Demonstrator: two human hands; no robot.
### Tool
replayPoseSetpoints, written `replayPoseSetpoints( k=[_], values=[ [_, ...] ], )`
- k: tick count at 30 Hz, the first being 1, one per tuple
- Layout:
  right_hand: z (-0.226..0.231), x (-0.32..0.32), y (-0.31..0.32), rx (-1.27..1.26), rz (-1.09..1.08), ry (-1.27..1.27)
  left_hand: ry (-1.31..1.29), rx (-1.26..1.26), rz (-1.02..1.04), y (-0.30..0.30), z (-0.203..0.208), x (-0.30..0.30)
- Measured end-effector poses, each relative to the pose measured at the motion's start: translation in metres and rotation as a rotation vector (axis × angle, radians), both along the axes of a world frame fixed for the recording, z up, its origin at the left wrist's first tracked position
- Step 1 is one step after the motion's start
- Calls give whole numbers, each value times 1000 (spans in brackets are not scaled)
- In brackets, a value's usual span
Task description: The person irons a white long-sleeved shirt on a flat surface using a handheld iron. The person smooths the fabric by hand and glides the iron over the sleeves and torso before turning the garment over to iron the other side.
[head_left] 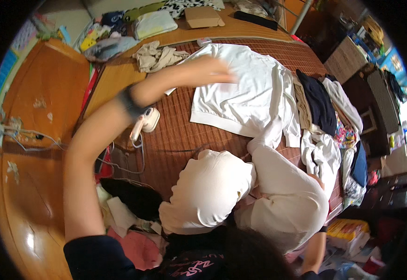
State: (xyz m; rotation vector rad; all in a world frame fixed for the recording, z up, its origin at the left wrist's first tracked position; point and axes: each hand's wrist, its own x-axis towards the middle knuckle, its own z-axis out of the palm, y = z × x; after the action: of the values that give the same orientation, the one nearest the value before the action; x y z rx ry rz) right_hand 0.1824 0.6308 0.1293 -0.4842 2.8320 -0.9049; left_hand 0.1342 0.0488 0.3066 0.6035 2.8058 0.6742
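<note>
A white long-sleeved sweatshirt (240, 88) lies spread on the brown slatted mat (175, 126). My left hand (210, 71), blurred by motion, is over its upper left part with fingers stretched out and nothing visible in them. A dark band circles that wrist. My right forearm rises at the lower right; most of my right hand (318, 181) is hidden behind my white-trousered knee, near a crumpled white garment. To the left of the sweatshirt rests a small white handheld garment steamer or iron (149, 120) with its cord trailing down.
A crumpled beige garment (156, 56) lies beyond my left forearm. Folded clothes, including a dark one (316, 100), line the mat's right side. A cardboard box (203, 17) and pillow (156, 24) stand at the back. My bent legs in white trousers (203, 191) occupy the near middle.
</note>
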Motion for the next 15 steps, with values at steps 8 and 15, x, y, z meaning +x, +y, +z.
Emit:
replayPoseSetpoints(
  k=[8, 15],
  values=[
    [133, -19, 8, 69, -99, 238, 252, -91, 441, -136, 92, 243],
    [261, 16, -221, -162, 365, 326, 261, 189, 719, -41, 75, 246]
  ],
)
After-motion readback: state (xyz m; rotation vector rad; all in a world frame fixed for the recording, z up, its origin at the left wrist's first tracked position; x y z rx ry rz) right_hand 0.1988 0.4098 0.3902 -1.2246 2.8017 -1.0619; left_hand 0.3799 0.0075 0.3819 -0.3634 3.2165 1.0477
